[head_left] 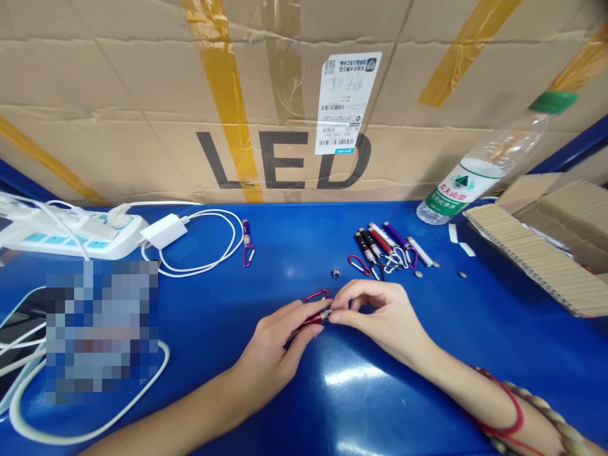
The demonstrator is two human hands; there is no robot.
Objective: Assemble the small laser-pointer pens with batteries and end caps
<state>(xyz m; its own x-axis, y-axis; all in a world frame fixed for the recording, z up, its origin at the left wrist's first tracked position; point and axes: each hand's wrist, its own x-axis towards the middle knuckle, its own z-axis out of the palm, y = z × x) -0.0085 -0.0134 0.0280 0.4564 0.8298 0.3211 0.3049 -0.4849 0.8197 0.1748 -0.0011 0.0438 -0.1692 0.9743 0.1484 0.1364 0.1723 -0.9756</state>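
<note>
My left hand (280, 335) is wrapped round a small red keychain penlight (313, 318), holding it almost level above the blue table. A red carabiner clip (317, 295) shows behind those fingers. At the penlight's silver end, the thumb and index finger of my right hand (380, 310) are pinched together; whatever lies between these fingertips is hidden. Just beyond my hands sits a small silver cap (336, 273). Several penlights in black, red, purple and white (380, 244) lie in a row, their clips toward me. Small round button cells (418, 274) rest to their right.
A purple penlight (246, 233) lies beside a white charger (165, 232) with a looped cable. At left are a power strip (128, 235) and a blurred-out patch (102, 332). A water bottle (475, 171) and an open cardboard box (532, 266) stand right. A large carton (156, 126) backs the table.
</note>
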